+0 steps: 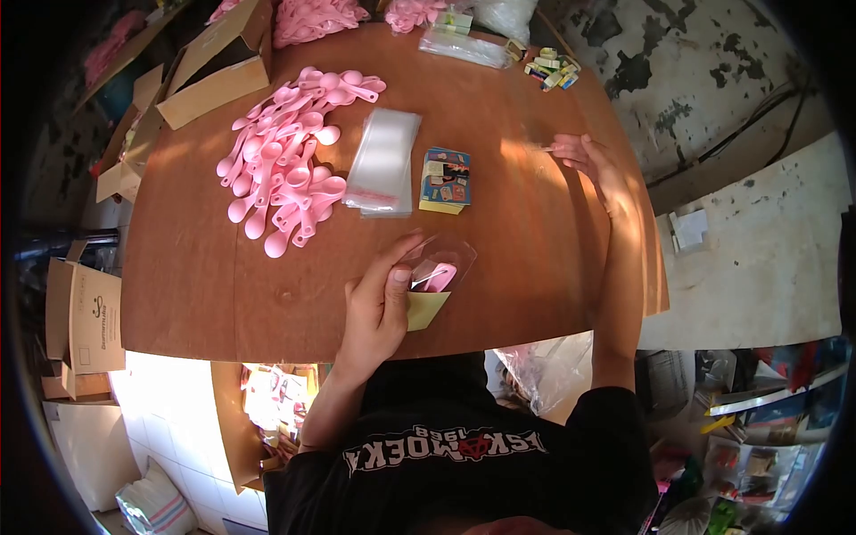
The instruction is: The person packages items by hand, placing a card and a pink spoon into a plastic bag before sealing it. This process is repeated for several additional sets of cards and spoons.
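Observation:
My left hand [379, 299] is closed on a small clear plastic bag [462, 256] near the front edge of the table. A pink spoon handle [440, 275] and a pale yellow card [428, 308] show inside the bag; the fingers hide the rest. Stretched out over the right side of the table is my right hand [590, 165], its fingers extended and a little blurred. A faint thin streak lies off its fingertips, too indistinct to name. Beyond my left hand are a stack of printed cards [446, 178] and a pile of flat clear bags [383, 160].
Many pink spoons [285, 169] are heaped on the left of the brown table [294, 312]. An open carton [218, 67] and a bag of pink pieces [316, 20] stand at the back. Small yellow-green boxes [553, 69] lie at the far right.

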Tool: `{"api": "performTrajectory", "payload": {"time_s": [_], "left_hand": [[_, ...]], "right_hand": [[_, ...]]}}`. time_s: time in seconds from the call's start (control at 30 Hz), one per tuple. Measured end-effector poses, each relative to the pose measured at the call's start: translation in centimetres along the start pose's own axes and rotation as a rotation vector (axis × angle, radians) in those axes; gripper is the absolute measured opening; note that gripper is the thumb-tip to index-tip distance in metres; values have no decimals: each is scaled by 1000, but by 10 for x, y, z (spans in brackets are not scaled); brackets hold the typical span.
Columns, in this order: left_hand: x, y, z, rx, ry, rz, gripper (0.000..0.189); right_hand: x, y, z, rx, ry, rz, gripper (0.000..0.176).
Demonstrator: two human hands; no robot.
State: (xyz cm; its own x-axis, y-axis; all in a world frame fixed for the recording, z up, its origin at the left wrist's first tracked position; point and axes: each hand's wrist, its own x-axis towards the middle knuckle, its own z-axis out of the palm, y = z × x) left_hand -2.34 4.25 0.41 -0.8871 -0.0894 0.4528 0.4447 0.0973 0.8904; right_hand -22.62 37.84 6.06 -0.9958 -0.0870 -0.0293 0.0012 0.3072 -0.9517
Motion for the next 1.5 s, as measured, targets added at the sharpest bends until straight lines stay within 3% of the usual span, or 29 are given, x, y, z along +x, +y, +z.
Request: {"api": "performTrajectory", "payload": {"time_s": [0.07,0.1,0.17,0.2,0.27,0.3,0.37,0.47,0.5,0.53,0.6,0.67,0.73,0.77,0.8,0.87,0.9,0.93,0.97,1.0,1.03,1.2,1.3,1.37,1.4,1.47,1.5], "left_hand": [[1,3,1,-37,-21,-84,30],[2,3,1,-36,-24,-85,30],[2,1,2,-36,-9,-71,31],[2,3,1,-37,-11,-73,31],[3,7,0,-12,-68,-92,31],[5,5,-1,-20,-62,-82,31],[1,2,-4,-7,-57,-92,31],[3,-2,-6,-5,-69,-290,33],[6,-10,1,-6,21,-65,34],[8,-8,3,-2,28,-68,34],[10,-3,4,-25,9,-88,34],[11,-5,7,5,22,-50,34],[9,-4,7,-46,9,-77,34],[8,-2,4,-8,-28,-62,43],[6,-1,3,-2,-22,-64,43],[2,-3,1,-395,-63,-2,68],[3,-5,-1,-385,-52,3,68],[4,-7,-4,-364,45,124,78],[6,-8,-7,-341,142,244,88],[7,-6,-14,-331,148,237,86],[7,-5,-18,-253,136,191,84],[21,6,-28,75,75,127,85],[21,6,-32,116,-18,117,69],[13,5,-32,-32,-34,22,64],[9,5,-32,-186,-37,-84,59],[3,5,-34,-150,-51,-94,54],[1,5,-32,-214,-29,-123,54]], "right_hand": [[-3,-7,-3,157,-260,-115,50],[-2,-5,-3,158,-258,-115,50],[5,3,-3,589,-443,-112,49],[12,12,-3,590,-441,-110,49],[34,43,-6,-1110,366,-75,51],[49,60,-17,-1118,373,-85,51],[75,89,-44,-371,349,-86,45],[13,19,8,-389,213,-141,35],[-10,-6,31,-320,107,-166,34],[-34,-24,53,-250,-2,-189,33],[-69,-38,85,-108,-432,-382,34],[-101,-49,119,-113,-502,-409,37],[-120,-55,149,-87,-468,-334,27],[-124,-59,159,-26,-431,-311,15],[-125,-65,159,-23,-439,-313,15],[-126,-82,159,-112,-292,-656,10],[-125,-91,159,-55,-171,-831,8],[-120,-99,158,-47,-180,-838,8],[-111,-106,158,-225,-90,-996,9],[-102,-110,159,-406,10,-1146,10],[-93,-101,168,-342,-97,-1025,8],[-102,-110,179,-219,-96,-1009,6],[-107,-113,181,-147,-138,-934,7],[-115,-113,177,-87,-373,-712,14],[-118,-110,174,-80,-357,-712,14],[-126,-103,168,154,-436,-468,32],[-132,-98,164,103,-445,-441,46]]}}
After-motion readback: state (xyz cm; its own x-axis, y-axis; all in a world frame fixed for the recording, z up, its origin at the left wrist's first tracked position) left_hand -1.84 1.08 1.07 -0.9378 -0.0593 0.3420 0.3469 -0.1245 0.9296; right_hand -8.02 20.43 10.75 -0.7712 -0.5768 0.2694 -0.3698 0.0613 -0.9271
